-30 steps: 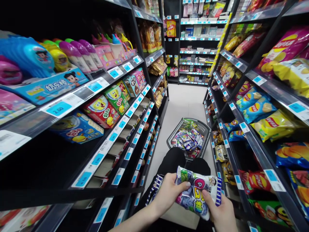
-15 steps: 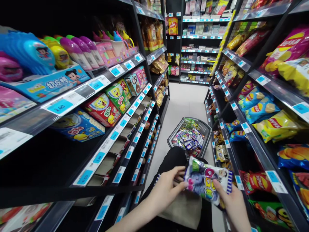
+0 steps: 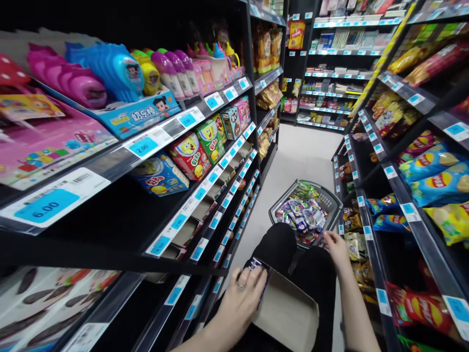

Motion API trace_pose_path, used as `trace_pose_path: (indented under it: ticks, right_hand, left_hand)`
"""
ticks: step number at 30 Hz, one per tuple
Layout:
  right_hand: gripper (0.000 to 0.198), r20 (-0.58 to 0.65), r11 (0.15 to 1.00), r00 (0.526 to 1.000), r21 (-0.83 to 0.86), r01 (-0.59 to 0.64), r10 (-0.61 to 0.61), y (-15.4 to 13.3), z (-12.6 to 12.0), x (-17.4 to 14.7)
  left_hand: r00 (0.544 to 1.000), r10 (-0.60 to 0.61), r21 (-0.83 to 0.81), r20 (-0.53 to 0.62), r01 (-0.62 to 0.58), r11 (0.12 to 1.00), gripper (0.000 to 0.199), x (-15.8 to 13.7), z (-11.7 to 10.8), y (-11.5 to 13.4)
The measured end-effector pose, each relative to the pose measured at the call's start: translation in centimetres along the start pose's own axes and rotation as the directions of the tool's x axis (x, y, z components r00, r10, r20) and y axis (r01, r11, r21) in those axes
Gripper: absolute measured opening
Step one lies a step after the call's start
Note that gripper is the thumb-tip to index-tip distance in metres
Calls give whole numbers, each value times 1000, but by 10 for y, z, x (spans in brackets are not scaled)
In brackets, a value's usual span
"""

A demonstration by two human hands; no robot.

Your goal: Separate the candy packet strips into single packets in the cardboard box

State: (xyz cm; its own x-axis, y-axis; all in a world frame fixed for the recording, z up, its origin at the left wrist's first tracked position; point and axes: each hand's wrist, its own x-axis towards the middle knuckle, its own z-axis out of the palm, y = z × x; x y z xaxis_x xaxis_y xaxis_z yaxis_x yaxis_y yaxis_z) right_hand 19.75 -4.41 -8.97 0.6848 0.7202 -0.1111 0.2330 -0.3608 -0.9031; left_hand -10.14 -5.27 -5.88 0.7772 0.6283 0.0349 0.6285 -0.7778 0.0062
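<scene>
An open, empty-looking cardboard box (image 3: 287, 308) rests on my lap, its plain inside facing up. My left hand (image 3: 244, 293), with a ring on one finger, is closed over the box's left side, where a dark blue printed edge shows. My right hand (image 3: 335, 247) reaches past my right knee to the near right rim of a grey shopping basket (image 3: 279, 201). Its fingers are slightly apart and I see no packet in them. Inside the basket lies a heap of shiny snack packets (image 3: 302, 212), mostly purple and white, with green ones behind.
Shelves on the left hold toy-like sweets (image 3: 128, 68), biscuit boxes (image 3: 190, 154) and price labels (image 3: 47, 200). On the right are shelves with crisp bags (image 3: 439, 178). Both rows stand close to me. The basket sits on the pale aisle floor (image 3: 304, 144), and more shelves close off the far end.
The purple snack packet both hands held is no longer in them. My right hand has moved forward to the basket, my left onto the box's side. The view has turned left.
</scene>
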Motion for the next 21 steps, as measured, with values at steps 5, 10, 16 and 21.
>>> trace_pose_path:
  ticks: [5, 10, 16, 21]
  right_hand:
    - [16, 576, 989, 805, 43, 143, -142, -29, 29, -100]
    - [55, 603, 964, 780, -66, 256, -166, -42, 86, -145]
    - [70, 630, 965, 769, -115, 234, -111, -33, 95, -150]
    - [56, 541, 982, 838, -112, 155, -71, -36, 93, -163]
  left_hand:
    - [974, -219, -260, -51, 199, 945, 41, 4, -16, -12]
    - [975, -220, -573, 20, 191, 797, 54, 9, -13, -28]
    - [915, -391, -802, 98, 305, 514, 36, 18, -16, -42]
    - [928, -339, -839, 156, 306, 451, 34, 21, -21, -35]
